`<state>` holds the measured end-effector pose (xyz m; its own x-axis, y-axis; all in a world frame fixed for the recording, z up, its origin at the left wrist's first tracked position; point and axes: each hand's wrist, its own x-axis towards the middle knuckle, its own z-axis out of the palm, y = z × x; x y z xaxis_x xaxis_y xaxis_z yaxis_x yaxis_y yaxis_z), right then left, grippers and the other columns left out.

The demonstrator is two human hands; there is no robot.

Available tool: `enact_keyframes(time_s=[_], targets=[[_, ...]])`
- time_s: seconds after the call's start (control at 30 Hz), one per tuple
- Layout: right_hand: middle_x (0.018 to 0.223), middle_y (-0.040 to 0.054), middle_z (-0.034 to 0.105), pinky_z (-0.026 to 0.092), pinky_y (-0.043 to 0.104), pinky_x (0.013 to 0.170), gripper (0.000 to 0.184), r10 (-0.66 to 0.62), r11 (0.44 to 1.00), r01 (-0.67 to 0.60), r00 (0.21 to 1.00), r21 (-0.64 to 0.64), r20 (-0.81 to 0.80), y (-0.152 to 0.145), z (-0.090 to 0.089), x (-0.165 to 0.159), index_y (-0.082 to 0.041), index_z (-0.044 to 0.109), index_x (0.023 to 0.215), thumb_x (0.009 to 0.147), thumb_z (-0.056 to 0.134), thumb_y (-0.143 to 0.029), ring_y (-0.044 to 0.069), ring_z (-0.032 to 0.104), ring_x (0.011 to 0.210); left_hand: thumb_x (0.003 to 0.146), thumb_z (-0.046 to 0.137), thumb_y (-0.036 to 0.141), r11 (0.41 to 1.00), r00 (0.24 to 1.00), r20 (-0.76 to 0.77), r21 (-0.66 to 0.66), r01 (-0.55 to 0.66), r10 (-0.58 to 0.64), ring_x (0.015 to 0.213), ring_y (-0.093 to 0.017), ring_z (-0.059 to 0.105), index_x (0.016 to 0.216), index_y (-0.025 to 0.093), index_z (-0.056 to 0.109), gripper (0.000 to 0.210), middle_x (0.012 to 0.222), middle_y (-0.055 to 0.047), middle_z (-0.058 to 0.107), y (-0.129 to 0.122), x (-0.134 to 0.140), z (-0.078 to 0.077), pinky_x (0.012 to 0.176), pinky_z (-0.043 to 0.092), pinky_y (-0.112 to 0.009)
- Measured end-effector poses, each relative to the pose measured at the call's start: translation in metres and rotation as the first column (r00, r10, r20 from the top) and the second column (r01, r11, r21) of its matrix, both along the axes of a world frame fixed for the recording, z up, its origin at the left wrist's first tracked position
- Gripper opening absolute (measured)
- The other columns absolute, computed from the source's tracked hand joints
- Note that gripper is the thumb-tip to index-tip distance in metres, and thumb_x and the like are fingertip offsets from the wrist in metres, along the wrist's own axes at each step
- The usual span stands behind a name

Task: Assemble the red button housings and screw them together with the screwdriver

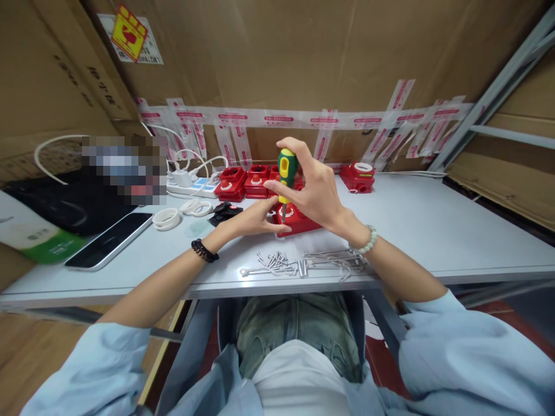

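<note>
Pale desk (433, 231): right hand (319, 188) pinching screwdriver (286, 169), tip down at red housing (300, 223); left hand (259, 216) at housing's edge, grip unclear.

**Table (416, 231) seen from head height**

One head-worn camera is faced forward and down over the near edge. The lap (299, 323) is caught below that edge, cardboard (281, 58) beyond the far one; left hand (262, 218) and right hand (318, 188) are viewed close, from above.

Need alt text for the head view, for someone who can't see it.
Right hand holds a screwdriver tip-down at a red box, left hand at its left side. Screws lie in front, more red boxes behind.
</note>
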<state>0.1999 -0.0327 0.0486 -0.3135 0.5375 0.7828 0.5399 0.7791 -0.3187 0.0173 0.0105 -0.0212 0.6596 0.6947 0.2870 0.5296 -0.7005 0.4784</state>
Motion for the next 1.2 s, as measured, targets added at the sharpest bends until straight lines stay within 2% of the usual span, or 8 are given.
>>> enact_keyframes(time_s=[0.13, 0.27, 0.5, 0.7, 0.87, 0.97, 1.1, 1.2], targets=[[0.124, 0.0077, 0.062, 0.054, 0.045, 0.093, 0.049, 0.046, 0.999, -0.046, 0.999, 0.012, 0.018, -0.001, 0.0, 0.003, -0.028, 0.04, 0.142, 0.094, 0.049, -0.034, 0.023, 0.062, 0.101, 0.077, 0.071, 0.056, 1.0, 1.0, 0.002, -0.022, 0.005, -0.005, 0.07, -0.017, 0.055, 0.1, 0.016, 0.058, 0.048, 0.082, -0.004, 0.062, -0.001, 0.0, 0.001, 0.065, 0.044, -0.032], [0.121, 0.0038, 0.063, 0.058, 0.036, 0.082, 0.05, 0.185, 0.979, -0.185, 0.983, -0.084, -0.008, 0.002, 0.0, 0.009, -0.029, 0.035, 0.145, 0.096, 0.043, -0.03, 0.016, 0.064, 0.085, 0.076, 0.072, 0.059, 1.0, 1.0, -0.004, -0.007, -0.005, 0.005, 0.071, -0.018, 0.054, 0.098, 0.016, 0.057, 0.05, 0.083, -0.004, 0.061, -0.001, 0.0, 0.001, 0.065, 0.043, -0.032], [0.126, 0.0084, 0.063, 0.055, 0.039, 0.088, 0.054, -0.021, 0.997, 0.02, 1.0, 0.069, 0.015, 0.003, -0.003, 0.004, -0.023, 0.045, 0.141, 0.09, 0.055, -0.039, 0.021, 0.064, 0.097, 0.078, 0.071, 0.055, 1.0, 1.0, 0.001, -0.006, 0.02, -0.02, 0.074, -0.019, 0.056, 0.106, 0.015, 0.058, 0.051, 0.088, -0.006, 0.063, 0.002, -0.001, -0.001, 0.067, 0.045, -0.033], [0.13, 0.0067, 0.061, 0.057, 0.034, 0.08, 0.056, 0.179, 0.983, -0.178, 0.984, -0.041, 0.019, 0.003, 0.0, 0.011, -0.024, 0.035, 0.146, 0.091, 0.048, -0.026, 0.014, 0.063, 0.082, 0.077, 0.073, 0.057, 1.0, 1.0, -0.005, -0.004, 0.007, -0.007, 0.079, -0.021, 0.059, 0.111, 0.014, 0.057, 0.057, 0.093, -0.008, 0.065, 0.0, 0.0, 0.001, 0.07, 0.047, -0.034], [0.114, 0.0066, 0.067, 0.055, 0.035, 0.077, 0.05, 0.076, 0.996, -0.076, 0.997, 0.053, -0.006, 0.009, -0.007, 0.007, -0.02, 0.045, 0.135, 0.089, 0.058, -0.035, 0.015, 0.062, 0.075, 0.081, 0.069, 0.057, 0.999, 1.0, -0.017, 0.023, 0.024, -0.024, 0.085, -0.023, 0.062, 0.121, 0.015, 0.054, 0.061, 0.102, -0.011, 0.067, 0.001, -0.002, -0.003, 0.075, 0.05, -0.036], [0.109, 0.0043, 0.067, 0.055, 0.035, 0.076, 0.052, 0.12, 0.992, -0.119, 0.992, 0.041, -0.027, 0.01, -0.009, 0.005, -0.022, 0.039, 0.139, 0.089, 0.051, -0.026, 0.015, 0.063, 0.079, 0.085, 0.066, 0.055, 0.998, 0.998, -0.021, 0.011, 0.065, -0.065, 0.1, -0.027, 0.064, 0.133, 0.016, 0.049, 0.064, 0.12, -0.015, 0.064, 0.0, -0.004, -0.002, 0.086, 0.051, -0.04], [0.111, 0.0031, 0.066, 0.056, 0.031, 0.075, 0.057, 0.228, 0.972, -0.229, 0.973, -0.05, -0.022, 0.007, -0.005, 0.006, -0.025, 0.032, 0.144, 0.088, 0.044, -0.017, 0.013, 0.064, 0.079, 0.085, 0.068, 0.05, 0.981, 0.982, 0.128, 0.158, 0.116, -0.137, 0.121, -0.029, 0.057, 0.136, 0.02, 0.048, 0.062, 0.136, -0.015, 0.058, -0.009, -0.001, 0.005, 0.101, 0.047, -0.044], [0.126, 0.0069, 0.063, 0.056, 0.032, 0.073, 0.055, 0.156, 0.988, -0.156, 0.988, -0.018, 0.016, 0.006, -0.005, 0.003, -0.023, 0.037, 0.142, 0.089, 0.051, -0.023, 0.013, 0.063, 0.075, 0.084, 0.071, 0.043, 0.963, 0.945, 0.318, 0.269, -0.008, -0.081, 0.099, -0.023, 0.064, 0.113, 0.017, 0.062, 0.04, 0.11, -0.01, 0.069, -0.017, 0.006, 0.01, 0.087, 0.051, -0.036]])
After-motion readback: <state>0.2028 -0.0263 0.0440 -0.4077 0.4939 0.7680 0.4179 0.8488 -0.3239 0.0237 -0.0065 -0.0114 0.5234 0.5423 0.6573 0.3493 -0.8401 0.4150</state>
